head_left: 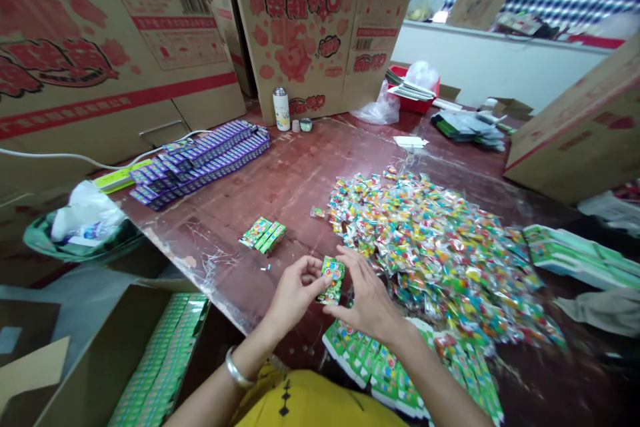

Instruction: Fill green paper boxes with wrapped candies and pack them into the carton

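My left hand (295, 293) and my right hand (367, 297) together pinch a small green printed box (332, 278) just above the near edge of the dark red table (300, 173). Both hands' fingers are curled onto the box's sides. Two or three finished green boxes (263, 235) lie on the table just beyond my left hand. A large heap of colourful wrapped candies (440, 247) spreads to the right of my hands. Flat green box blanks (380, 363) are fanned out under my right wrist.
Rows of purple boxes (200, 160) lie at the table's far left. An open carton of packed green boxes (160, 360) stands below left. Large printed cartons (310, 20) wall the back; another carton (580, 127) sits right. A flask (281, 109) and a red basket (415, 90) stand far back.
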A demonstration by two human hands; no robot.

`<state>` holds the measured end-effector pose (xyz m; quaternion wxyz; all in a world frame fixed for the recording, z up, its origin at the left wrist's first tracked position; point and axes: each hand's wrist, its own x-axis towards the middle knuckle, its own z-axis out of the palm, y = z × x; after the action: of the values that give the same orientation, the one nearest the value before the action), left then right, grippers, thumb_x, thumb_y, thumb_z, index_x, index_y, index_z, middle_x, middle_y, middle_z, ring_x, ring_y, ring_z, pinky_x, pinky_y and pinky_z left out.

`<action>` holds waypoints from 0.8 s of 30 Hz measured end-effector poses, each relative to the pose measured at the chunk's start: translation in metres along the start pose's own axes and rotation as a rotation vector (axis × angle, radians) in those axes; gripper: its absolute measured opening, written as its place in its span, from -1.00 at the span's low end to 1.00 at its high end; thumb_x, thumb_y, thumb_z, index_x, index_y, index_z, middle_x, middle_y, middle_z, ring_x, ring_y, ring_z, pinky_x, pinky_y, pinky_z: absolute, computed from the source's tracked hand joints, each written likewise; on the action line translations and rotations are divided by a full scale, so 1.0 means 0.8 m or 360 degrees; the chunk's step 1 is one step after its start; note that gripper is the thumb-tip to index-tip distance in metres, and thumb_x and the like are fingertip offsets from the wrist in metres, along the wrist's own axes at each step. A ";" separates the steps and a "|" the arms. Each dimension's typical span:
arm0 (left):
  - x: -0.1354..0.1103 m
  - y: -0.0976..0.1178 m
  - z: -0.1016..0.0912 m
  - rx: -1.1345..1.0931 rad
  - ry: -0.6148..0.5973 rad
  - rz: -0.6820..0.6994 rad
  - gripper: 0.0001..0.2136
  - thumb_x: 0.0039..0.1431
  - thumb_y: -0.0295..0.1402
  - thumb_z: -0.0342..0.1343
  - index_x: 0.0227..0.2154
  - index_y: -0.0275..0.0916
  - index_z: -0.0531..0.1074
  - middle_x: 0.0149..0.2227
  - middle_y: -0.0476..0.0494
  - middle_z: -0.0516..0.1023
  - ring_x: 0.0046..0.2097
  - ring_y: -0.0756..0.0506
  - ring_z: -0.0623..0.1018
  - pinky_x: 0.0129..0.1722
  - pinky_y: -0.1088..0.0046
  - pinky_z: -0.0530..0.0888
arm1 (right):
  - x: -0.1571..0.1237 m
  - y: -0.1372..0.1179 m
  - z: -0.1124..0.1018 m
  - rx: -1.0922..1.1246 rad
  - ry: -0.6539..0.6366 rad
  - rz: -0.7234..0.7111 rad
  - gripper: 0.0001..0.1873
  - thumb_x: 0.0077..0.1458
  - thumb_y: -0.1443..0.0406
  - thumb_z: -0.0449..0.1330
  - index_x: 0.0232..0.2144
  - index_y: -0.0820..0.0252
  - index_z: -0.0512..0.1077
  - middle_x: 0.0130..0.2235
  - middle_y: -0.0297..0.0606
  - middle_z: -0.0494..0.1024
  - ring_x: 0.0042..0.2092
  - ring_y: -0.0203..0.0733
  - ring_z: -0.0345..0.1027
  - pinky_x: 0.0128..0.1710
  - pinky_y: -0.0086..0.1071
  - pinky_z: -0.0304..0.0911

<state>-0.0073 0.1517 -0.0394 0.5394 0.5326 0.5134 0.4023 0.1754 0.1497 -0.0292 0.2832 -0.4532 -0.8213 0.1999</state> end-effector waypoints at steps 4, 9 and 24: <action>0.013 -0.002 -0.042 0.1109 0.0534 0.0229 -0.85 0.14 -0.23 0.12 -0.35 -0.20 0.42 -0.33 -0.09 0.49 -0.28 -0.12 0.47 -0.26 0.37 0.40 | -0.004 0.011 0.007 -0.0040 -0.0014 0.0111 0.03 -0.10 0.22 0.41 0.30 0.12 -0.06 0.28 -0.06 0.13 0.28 0.09 0.00 0.24 -0.02 0.09; 0.039 -0.002 -0.090 0.1979 0.0808 0.0212 -0.87 0.14 -0.27 0.11 -0.33 -0.23 0.42 -0.25 -0.23 0.43 -0.11 -0.28 0.41 -0.18 0.25 0.39 | -0.027 0.035 -0.006 -0.0064 0.0107 0.0286 -0.47 0.16 0.28 0.17 0.18 0.04 0.20 0.14 -0.15 0.33 0.14 0.01 0.25 0.11 -0.11 0.24; -0.038 -0.049 0.044 0.1611 -0.0358 0.0349 -0.29 -0.26 -0.10 0.41 -0.03 -0.22 0.27 -0.08 -0.17 0.39 -0.05 -0.26 0.38 -0.08 0.18 0.39 | -0.070 0.048 -0.005 -0.0206 0.0053 0.0580 -0.90 0.15 0.25 0.19 -0.33 0.09 0.51 -0.27 -0.24 0.46 -0.19 -0.09 0.38 -0.23 -0.33 0.24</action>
<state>0.0183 0.1123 -0.0777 0.2213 0.8168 0.5237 0.0985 0.2265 0.1214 -0.0643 0.2263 -0.6149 -0.7319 0.1871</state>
